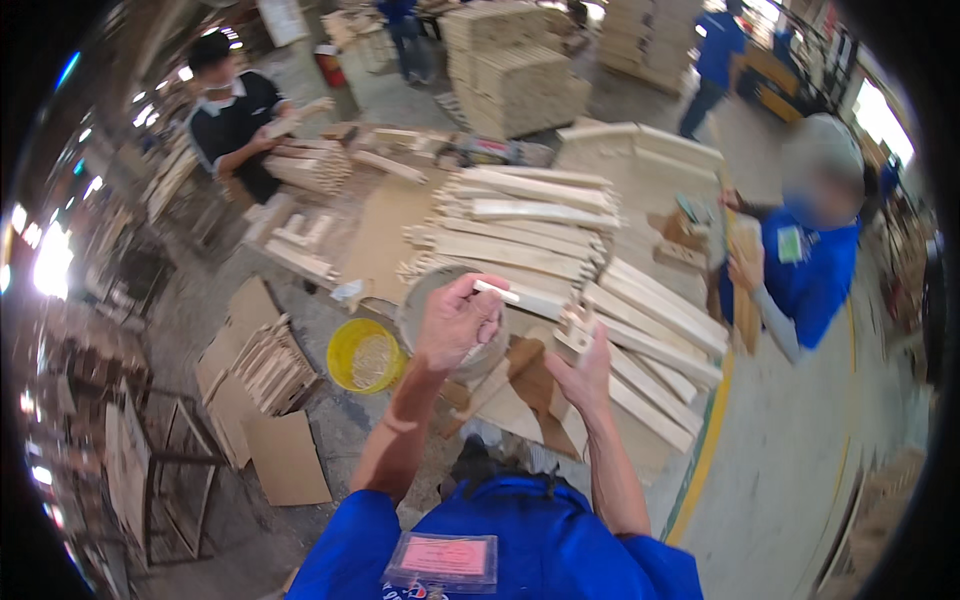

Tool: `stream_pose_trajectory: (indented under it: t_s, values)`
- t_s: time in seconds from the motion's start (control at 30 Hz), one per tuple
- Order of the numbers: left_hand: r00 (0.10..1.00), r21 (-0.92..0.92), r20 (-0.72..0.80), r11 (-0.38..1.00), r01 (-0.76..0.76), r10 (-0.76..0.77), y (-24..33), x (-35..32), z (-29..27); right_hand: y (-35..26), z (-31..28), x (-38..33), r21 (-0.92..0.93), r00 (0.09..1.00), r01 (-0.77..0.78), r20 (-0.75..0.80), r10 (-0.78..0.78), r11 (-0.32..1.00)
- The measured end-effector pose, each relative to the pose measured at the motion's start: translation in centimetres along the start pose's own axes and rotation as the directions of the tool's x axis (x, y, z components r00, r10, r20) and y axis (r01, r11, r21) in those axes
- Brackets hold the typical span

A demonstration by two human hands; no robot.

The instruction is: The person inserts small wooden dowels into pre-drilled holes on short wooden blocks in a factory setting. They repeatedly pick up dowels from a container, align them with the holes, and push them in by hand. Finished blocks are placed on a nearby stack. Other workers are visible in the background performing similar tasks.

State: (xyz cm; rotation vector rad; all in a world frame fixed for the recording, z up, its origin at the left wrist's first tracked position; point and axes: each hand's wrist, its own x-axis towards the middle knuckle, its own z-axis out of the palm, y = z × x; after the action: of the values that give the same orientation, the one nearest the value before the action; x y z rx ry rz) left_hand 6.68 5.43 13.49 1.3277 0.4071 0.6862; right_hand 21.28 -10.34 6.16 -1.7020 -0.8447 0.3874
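Note:
My left hand [458, 325] pinches a short pale wooden dowel [497, 292] between thumb and fingertips. My right hand [588, 372] is closed around the near end of a light wooden piece [574, 330], with small pegs showing at that end. The dowel is apart from the wooden piece, to its upper left. Behind and below my left hand stands a round grey tub [409, 312], partly hidden by the hand. Just left of it, a yellow bucket [336, 340] holds many small pale dowels. Stacked wooden bars [540, 210] with pegged ends lie beyond my hands.
More long bars [650, 385] lie at the right of the cardboard-covered table. Cardboard sheets [287, 460] and a stack of wood strips [275, 368] lie on the floor at left. One co-worker [815, 240] at right and another [235, 120] at far left hold wooden pieces.

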Motion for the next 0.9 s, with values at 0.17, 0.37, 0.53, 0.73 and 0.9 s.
stream_pose_trajectory:
  t_s: [0.17,0.37,0.53,0.73,0.9]
  values:
    - [0.997,0.142,0.011,0.987,0.073,-0.075,-1.2,-1.4,4.7,0.5,0.7,-0.8,0.064,0.996,-0.002,-0.090,0.008,0.998]
    - [0.999,0.405,0.014,0.913,-0.036,0.033,-0.7,-1.6,5.7,-0.1,1.2,-0.4,0.048,0.989,0.011,-0.149,-0.003,0.999]
    - [0.963,0.572,0.089,0.778,-0.260,0.256,0.1,-1.3,6.9,-0.1,2.6,0.3,-0.013,0.982,-0.001,-0.191,-0.002,1.000]
    - [0.939,0.713,0.272,0.610,-0.344,0.211,0.3,0.6,4.9,0.7,3.9,1.0,-0.065,0.978,0.074,-0.191,-0.086,0.995]
    - [0.934,0.807,0.356,0.498,-0.317,0.017,2.4,2.6,4.1,0.7,4.7,1.3,-0.101,0.972,0.115,-0.194,-0.133,0.988]
